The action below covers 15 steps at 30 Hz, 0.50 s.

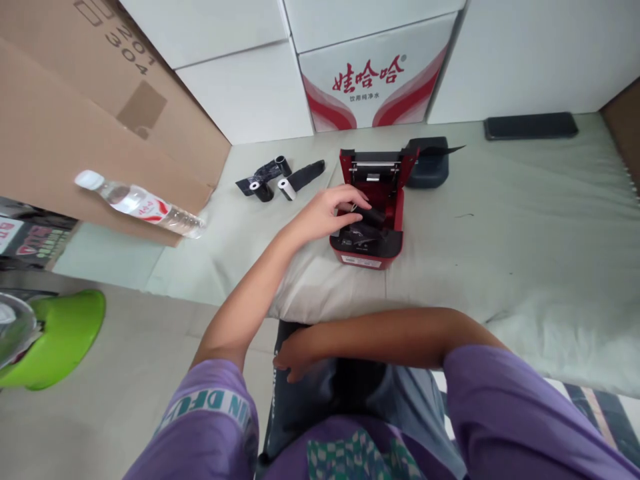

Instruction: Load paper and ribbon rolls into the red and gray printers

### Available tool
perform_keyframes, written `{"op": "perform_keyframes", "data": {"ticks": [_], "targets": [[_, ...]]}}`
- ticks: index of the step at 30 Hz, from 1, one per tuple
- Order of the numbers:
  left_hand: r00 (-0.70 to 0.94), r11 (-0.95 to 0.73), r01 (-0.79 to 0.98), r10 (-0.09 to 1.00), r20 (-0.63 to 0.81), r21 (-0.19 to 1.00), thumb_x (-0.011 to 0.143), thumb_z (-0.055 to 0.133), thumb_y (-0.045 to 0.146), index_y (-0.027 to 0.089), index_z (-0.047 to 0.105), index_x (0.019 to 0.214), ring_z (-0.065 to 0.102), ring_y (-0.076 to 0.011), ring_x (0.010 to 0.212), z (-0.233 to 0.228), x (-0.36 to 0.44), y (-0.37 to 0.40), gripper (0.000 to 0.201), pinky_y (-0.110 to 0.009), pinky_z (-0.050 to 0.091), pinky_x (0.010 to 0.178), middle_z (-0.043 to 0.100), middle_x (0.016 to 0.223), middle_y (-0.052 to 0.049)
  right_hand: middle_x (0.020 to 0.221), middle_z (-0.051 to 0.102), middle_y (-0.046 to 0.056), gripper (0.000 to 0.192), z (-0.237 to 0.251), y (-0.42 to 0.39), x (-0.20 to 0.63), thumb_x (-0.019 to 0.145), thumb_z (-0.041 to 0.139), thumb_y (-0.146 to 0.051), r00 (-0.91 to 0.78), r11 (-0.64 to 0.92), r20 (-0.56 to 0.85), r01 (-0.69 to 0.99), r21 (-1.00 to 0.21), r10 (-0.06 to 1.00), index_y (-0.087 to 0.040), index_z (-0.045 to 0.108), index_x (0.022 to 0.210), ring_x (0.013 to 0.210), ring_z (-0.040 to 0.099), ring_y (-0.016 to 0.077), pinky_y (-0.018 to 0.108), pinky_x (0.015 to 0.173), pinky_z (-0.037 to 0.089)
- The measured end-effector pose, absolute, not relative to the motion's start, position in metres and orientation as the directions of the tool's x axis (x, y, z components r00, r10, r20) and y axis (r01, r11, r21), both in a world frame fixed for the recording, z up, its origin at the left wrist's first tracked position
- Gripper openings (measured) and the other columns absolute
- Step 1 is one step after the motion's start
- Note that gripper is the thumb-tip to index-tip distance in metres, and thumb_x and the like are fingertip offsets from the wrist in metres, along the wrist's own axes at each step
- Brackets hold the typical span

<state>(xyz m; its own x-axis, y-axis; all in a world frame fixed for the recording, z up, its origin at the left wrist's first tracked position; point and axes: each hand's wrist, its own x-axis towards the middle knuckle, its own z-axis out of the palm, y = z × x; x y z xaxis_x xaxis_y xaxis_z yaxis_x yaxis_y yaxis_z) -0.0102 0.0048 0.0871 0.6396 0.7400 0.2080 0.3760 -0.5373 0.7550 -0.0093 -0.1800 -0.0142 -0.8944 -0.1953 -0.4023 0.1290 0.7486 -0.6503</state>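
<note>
A small red and black receipt printer point(367, 259) sits on the pale green cloth with its lid raised. My left hand point(345, 210) reaches into its bay, thumb and fingers closed on the near end of a black roll point(373, 215). The roll lies inside, partly hidden by those fingers. Across my lap stretches the other arm; my right hand point(296, 353) rests on my leg, fingers loose and holding nothing. To the left of the printer lie several small rolls, among them a black roll point(262, 191) and a white-ended roll point(287, 189), with loose black strips.
Behind the printer sits a dark rounded case point(430, 173). A black flat box point(531, 126) lies at the back right. White cartons point(370, 83) line the back. A water bottle point(145, 204) leans by a brown carton point(75, 127). A green object point(70, 340) stands at the left.
</note>
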Motion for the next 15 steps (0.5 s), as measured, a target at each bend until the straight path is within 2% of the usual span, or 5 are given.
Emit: {"op": "perform_keyframes", "data": {"ticks": [4,7,11,15], "targets": [[0.689,-0.603,0.457,0.705,0.169,0.654,0.095,0.073,0.017,0.023,0.083,0.113,0.075,-0.0234,0.115,0.094,-0.009,0.015,0.021,-0.041,0.060,0.099,0.082,0.129,-0.008,0.109,0.084,0.012,0.014,-0.017,-0.180,-0.010,0.097,0.078,-0.029,-0.903,0.736,-0.383,0.123,-0.665,-0.194,-0.015,0.074,0.097,0.086,0.077,0.0229,0.028,0.056,0.045],[0.736,-0.635,0.524,0.673,0.072,0.567,0.094,0.077,0.019,0.026,0.082,0.124,0.074,-0.0254,0.118,0.103,-0.006,0.023,0.032,-0.046,0.053,0.112,0.083,0.130,-0.006,0.097,0.082,0.008,0.014,-0.019,-0.180,-0.011,0.097,0.077,-0.028,-0.908,0.730,-0.374,0.124,-0.672,-0.190,-0.018,0.070,0.089,0.084,0.076,0.0219,0.028,0.057,0.045],[0.738,-0.679,0.619,0.675,0.006,0.394,0.089,0.084,0.023,0.032,0.085,0.124,0.067,-0.0331,0.130,0.118,0.001,0.028,0.036,-0.056,0.036,0.124,0.084,0.127,-0.003,0.081,0.074,0.002,0.034,-0.022,-0.181,-0.011,0.096,0.077,-0.029,-0.907,0.724,-0.380,0.139,-0.675,-0.179,-0.023,0.052,0.073,0.079,0.073,0.0208,0.027,0.055,0.043],[0.701,-0.673,0.671,0.713,0.031,0.312,0.089,0.086,0.027,0.031,0.088,0.116,0.068,-0.0341,0.121,0.128,0.001,0.018,0.027,-0.058,0.037,0.120,0.084,0.109,-0.005,0.080,0.073,0.002,0.046,-0.025,-0.182,-0.013,0.095,0.080,-0.030,-0.913,0.720,-0.369,0.138,-0.680,-0.173,-0.026,0.042,0.069,0.076,0.072,0.0199,0.027,0.055,0.044]]}}
